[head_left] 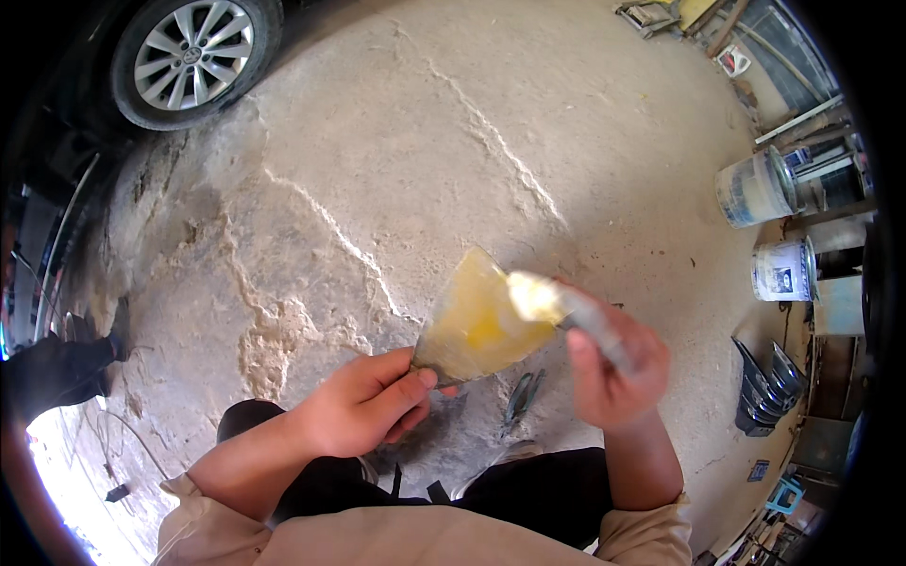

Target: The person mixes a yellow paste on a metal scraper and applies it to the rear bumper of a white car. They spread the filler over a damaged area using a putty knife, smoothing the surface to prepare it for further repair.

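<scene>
A flat plate smeared with yellow paste [477, 325] is gripped at its lower left corner by my left hand [373, 406], thumb on top. Over the plate's right part, my right hand [613, 373] is closed on a grey putty knife [595, 325], blurred, with pale yellow paste on its tip. Whether the tip touches the plate I cannot tell. Below the plate, a dark metal tool [521, 404] lies on the concrete floor between my feet.
The cracked floor [396, 170] spreads ahead. A car wheel [193, 61] stands upper left. Another person's dark-clothed leg [66, 368] is at left, near cables. Along the right are buckets [755, 189], black plastic parts [760, 387] and stacked oddments.
</scene>
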`<state>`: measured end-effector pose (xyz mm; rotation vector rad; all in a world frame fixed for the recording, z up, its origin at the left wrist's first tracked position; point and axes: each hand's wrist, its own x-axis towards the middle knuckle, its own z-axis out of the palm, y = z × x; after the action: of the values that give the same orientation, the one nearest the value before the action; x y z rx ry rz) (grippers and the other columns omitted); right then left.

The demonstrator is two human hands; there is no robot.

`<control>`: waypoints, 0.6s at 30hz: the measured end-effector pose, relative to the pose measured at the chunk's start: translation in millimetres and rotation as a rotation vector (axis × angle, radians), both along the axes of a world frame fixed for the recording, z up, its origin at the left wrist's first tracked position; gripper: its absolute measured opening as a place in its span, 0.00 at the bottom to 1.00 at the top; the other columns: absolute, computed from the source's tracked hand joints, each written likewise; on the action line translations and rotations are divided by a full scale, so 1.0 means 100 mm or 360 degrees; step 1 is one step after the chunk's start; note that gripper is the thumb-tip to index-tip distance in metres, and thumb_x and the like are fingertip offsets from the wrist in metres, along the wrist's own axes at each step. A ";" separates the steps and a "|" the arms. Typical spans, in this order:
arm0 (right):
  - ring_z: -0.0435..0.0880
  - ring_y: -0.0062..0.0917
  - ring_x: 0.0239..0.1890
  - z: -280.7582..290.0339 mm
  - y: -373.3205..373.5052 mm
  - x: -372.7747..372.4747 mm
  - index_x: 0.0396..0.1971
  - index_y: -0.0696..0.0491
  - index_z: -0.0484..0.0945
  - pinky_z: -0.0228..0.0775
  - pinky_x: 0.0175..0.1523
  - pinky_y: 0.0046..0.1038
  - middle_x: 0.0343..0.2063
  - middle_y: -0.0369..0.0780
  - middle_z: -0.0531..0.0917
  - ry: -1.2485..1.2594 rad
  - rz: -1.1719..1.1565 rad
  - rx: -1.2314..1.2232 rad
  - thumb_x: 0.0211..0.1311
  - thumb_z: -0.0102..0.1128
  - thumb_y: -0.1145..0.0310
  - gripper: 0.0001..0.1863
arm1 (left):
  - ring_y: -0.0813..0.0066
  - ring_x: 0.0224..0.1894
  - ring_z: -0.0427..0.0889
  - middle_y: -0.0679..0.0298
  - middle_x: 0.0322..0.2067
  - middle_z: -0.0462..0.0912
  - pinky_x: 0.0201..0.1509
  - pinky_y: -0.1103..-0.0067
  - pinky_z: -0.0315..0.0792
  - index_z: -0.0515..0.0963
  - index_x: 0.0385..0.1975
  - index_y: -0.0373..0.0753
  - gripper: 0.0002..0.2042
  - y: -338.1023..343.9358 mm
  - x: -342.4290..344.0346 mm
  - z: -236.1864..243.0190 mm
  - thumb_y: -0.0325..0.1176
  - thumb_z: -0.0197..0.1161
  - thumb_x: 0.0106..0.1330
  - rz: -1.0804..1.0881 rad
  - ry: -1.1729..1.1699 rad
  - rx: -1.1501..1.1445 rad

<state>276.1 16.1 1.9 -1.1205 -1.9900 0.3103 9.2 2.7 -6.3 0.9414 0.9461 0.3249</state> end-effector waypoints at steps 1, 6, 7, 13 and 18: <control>0.86 0.36 0.35 -0.06 0.07 -0.04 0.46 0.56 0.81 0.79 0.35 0.28 0.43 0.52 0.83 0.0077 0.0169 0.0103 0.63 0.54 0.75 0.13 | 0.85 0.17 0.67 0.70 0.17 0.71 0.22 0.84 0.63 0.75 0.45 0.34 0.15 0.00 0.01 0.01 0.38 0.45 0.77 -0.0028 0.0012 0.0027; 0.86 0.38 0.41 -0.01 0.13 -0.01 0.49 0.56 0.80 0.81 0.43 0.30 0.46 0.48 0.83 -0.0108 0.0378 -0.0096 0.56 0.57 0.74 0.19 | 0.85 0.17 0.68 0.70 0.15 0.71 0.22 0.83 0.64 0.76 0.42 0.33 0.13 -0.02 -0.02 0.04 0.35 0.47 0.76 0.0009 0.0042 0.0230; 0.86 0.38 0.41 0.00 0.13 -0.01 0.49 0.55 0.80 0.81 0.42 0.30 0.46 0.48 0.83 -0.0100 0.0365 -0.0154 0.56 0.57 0.75 0.19 | 0.85 0.17 0.68 0.70 0.15 0.72 0.21 0.82 0.64 0.77 0.41 0.32 0.13 -0.02 -0.04 0.05 0.35 0.47 0.76 0.0008 0.0050 0.0300; 0.86 0.38 0.36 0.04 0.13 0.13 0.48 0.55 0.79 0.79 0.42 0.29 0.43 0.47 0.84 -0.0258 0.0402 -0.0582 0.56 0.56 0.79 0.18 | 0.84 0.17 0.69 0.69 0.15 0.71 0.21 0.82 0.63 0.76 0.41 0.31 0.13 -0.02 -0.10 -0.09 0.34 0.46 0.75 0.0012 0.0027 0.0495; 0.84 0.25 0.41 -0.46 0.18 0.13 0.53 0.58 0.74 0.74 0.49 0.25 0.39 0.41 0.84 0.0766 -0.0001 -0.0988 0.65 0.52 0.80 0.17 | 0.80 0.18 0.67 0.62 0.26 0.75 0.19 0.83 0.61 0.74 0.42 0.30 0.16 -0.01 -0.13 -0.04 0.38 0.45 0.75 0.0032 -0.0507 0.0000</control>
<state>289.2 34.5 -44.0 -1.2615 -1.4905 1.1404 -3.5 1.5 -10.8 0.8500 0.6637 0.4769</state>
